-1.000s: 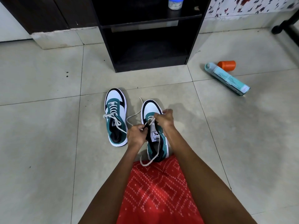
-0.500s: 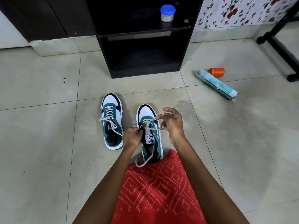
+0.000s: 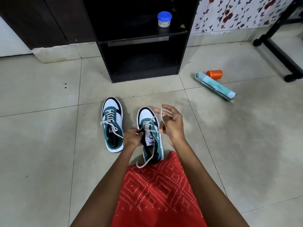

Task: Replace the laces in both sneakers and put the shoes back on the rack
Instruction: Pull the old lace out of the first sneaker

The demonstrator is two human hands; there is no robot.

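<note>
Two white, teal and black sneakers stand side by side on the tiled floor. The left sneaker (image 3: 112, 126) is laced with a pale lace, its ends lying loose. My left hand (image 3: 132, 138) grips the collar of the right sneaker (image 3: 151, 136) at its left side. My right hand (image 3: 172, 123) is raised beside that shoe and pinches its pale lace (image 3: 153, 119), drawing it up and to the right out of the upper eyelets. The lace's other end (image 3: 144, 163) trails over the heel onto the floor. The black rack (image 3: 142, 46) stands open just beyond the shoes.
A blue-lidded jar (image 3: 164, 19) sits on the rack's upper shelf; the lower shelf holds nothing. A teal spray can (image 3: 214, 86) and its orange cap (image 3: 214, 74) lie on the floor to the right. A black stand's legs (image 3: 278, 51) run along the far right. My red-patterned garment (image 3: 155, 194) covers my lap.
My right hand has lifted off the right sneaker's tongue and moved up and right, pulling a length of lace out with it. My left hand stays on the shoe.
</note>
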